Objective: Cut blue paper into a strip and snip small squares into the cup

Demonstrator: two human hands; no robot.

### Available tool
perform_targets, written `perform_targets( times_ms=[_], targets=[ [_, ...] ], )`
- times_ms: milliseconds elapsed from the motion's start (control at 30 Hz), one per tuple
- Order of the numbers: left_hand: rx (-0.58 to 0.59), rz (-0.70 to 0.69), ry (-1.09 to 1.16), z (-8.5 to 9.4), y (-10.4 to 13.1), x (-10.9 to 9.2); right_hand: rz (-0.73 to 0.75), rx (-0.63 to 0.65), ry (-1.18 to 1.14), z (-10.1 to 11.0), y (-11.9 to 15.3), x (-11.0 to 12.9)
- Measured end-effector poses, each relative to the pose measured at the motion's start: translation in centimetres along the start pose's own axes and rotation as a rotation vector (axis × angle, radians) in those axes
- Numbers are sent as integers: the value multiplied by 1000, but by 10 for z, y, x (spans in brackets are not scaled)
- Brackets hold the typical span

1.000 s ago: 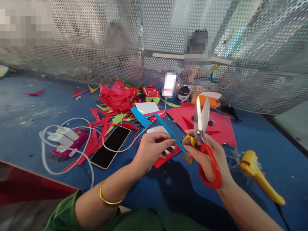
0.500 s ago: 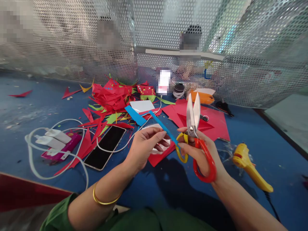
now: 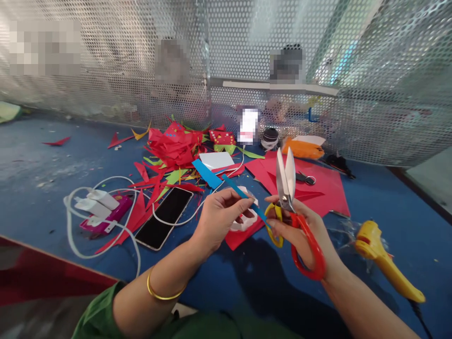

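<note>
**One head-worn view, facing forward and down**

From above the green clothing [image 3: 212,325], it looks past the left hand [image 3: 218,216] and right hand [image 3: 312,212], near and central, across the blue table [image 3: 406,202] to the perforated screen [image 3: 236,52].

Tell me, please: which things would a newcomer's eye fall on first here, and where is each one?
Probably first the scissors, with one red and one yellow handle, pointing upward in the right hand. Next comes the narrow blue strip near the centre, pinched by the left hand. Then the heap of red paper scraps, left of centre towards the back of the blue table.
</note>
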State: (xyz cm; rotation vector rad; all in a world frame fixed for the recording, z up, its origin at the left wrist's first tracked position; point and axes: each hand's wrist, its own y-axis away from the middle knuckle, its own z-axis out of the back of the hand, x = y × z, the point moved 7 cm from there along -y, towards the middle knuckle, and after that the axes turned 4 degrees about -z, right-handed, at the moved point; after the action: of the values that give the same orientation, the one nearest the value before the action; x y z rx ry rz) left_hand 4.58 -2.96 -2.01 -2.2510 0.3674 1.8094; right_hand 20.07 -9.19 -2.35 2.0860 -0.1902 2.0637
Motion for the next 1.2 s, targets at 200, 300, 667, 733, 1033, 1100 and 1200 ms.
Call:
perform_targets(
  times_ms=[200,300,667,733,1033,1100,1200],
  targets=[
    [-51,-19,-23,8,-2,-3,96,-68,64,20,0,11],
    [-62,-79,-25,11,-3,-10,221,-193,48,40,4,34],
    [147,-285,-300,-17,27,-44,106,-167,-99,66,13,12],
    [173,-278,-282,-21,19,-49,49,-93,-197,61,8,5],
    [244,-13,-214,-55,-30,-27,111,62,-327,49,-24,37],
    [306,19,-315,-64,-35,-21,113,86,-362,49,-29,36],
    [415,76,-413,-75,-41,-13,122,123,-420,50,-32,35]
  ],
)
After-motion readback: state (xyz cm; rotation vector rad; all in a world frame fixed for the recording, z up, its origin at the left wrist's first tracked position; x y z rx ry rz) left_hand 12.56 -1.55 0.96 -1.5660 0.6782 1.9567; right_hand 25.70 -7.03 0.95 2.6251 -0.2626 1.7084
